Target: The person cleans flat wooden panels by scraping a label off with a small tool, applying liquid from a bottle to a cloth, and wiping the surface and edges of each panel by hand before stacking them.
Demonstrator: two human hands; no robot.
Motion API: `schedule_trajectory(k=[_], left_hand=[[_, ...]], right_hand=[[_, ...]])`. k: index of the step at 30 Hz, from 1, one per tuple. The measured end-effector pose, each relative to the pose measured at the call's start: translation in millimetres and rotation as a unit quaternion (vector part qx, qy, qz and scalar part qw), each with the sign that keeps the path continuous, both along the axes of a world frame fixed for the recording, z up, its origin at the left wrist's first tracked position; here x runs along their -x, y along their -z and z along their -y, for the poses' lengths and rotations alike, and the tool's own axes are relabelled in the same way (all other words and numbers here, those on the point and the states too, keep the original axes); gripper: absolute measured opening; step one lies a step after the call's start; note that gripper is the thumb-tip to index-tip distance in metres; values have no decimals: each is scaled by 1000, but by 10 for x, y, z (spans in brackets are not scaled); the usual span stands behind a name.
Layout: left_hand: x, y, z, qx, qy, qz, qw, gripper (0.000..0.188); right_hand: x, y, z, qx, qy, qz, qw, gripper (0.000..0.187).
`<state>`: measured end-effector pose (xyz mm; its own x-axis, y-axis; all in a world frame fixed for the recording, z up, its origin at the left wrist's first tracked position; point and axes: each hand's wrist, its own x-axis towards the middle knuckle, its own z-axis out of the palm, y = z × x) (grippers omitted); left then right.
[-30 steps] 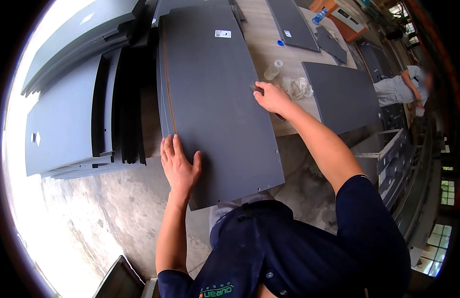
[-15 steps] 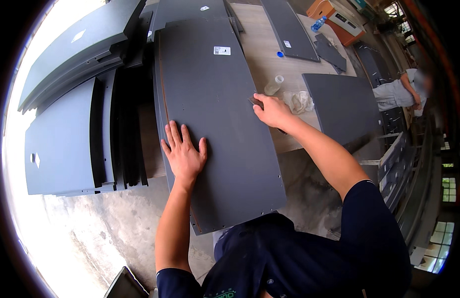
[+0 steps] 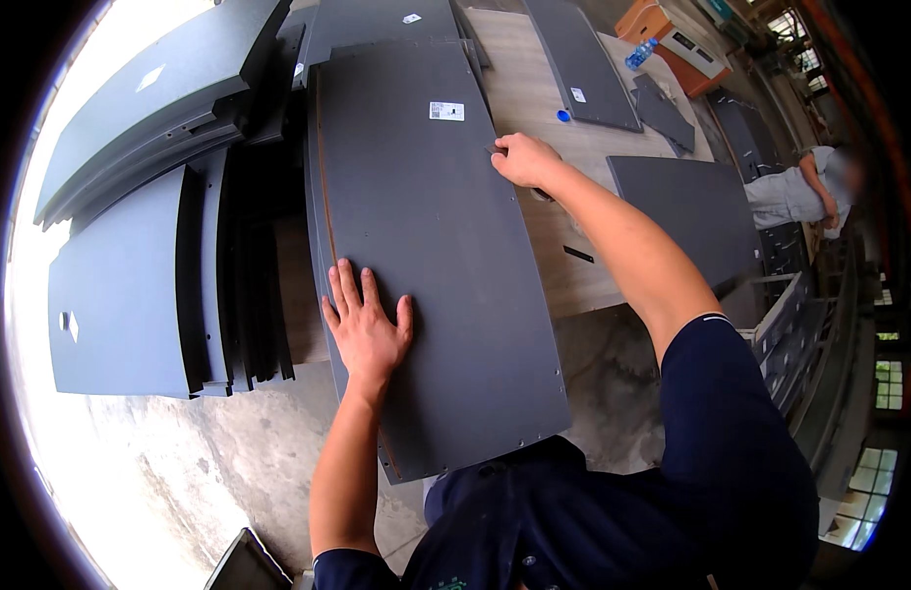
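A long dark grey panel (image 3: 455,295) lies lengthwise in front of me, on top of other panels. It has a white label (image 3: 446,111) toward the far end, a brown groove along the left side and small holes at the near end. My left hand (image 3: 367,334) rests flat on its left part, fingers spread. At the right long edge, my right hand (image 3: 524,160) is closed round a small dark, flat, blade-like tool (image 3: 495,149). The tool's tip meets the panel edge; most of it is hidden in my fingers.
Stacks of grey panels (image 3: 121,285) stand at left. On the wood-toned table (image 3: 539,231) are a black strip (image 3: 578,254), a blue cap (image 3: 563,116), a plastic bottle (image 3: 640,54) and more panels (image 3: 681,211). A person (image 3: 785,197) is at far right.
My right hand has slid away from me along the panel's right edge with the tool. My forearm now covers the jar and crumpled cloth; the black strip has come into sight. My left hand stays flat.
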<state>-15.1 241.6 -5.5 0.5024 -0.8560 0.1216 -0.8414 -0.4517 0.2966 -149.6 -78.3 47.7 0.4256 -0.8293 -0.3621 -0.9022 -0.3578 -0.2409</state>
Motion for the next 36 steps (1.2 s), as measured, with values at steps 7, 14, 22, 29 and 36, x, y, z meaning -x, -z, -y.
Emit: schedule_trajectory(k=[7,14,22,29,36], left_hand=[[28,-35,-7,-6,-11,3,1000,67],[6,-6,-26,-4,-9,-5,1000,67],[13,-26,-21,0,-6,-9,1000,69],[-20,-26,-6,-1,-7,-7,1000,68],[5,-73,-11,-11,-11,-5,1000,68]], right_hand=[[-28,-115,-12,-39,11,-14,999,48],[86,-106,-177,-1,-28,-24,999,47],[121,-28,-33,11,-34,-46,998,46],[-85,-266,30,-25,-7,-46,999,47],[11,-143,-61,-18,-20,-40,999,47]])
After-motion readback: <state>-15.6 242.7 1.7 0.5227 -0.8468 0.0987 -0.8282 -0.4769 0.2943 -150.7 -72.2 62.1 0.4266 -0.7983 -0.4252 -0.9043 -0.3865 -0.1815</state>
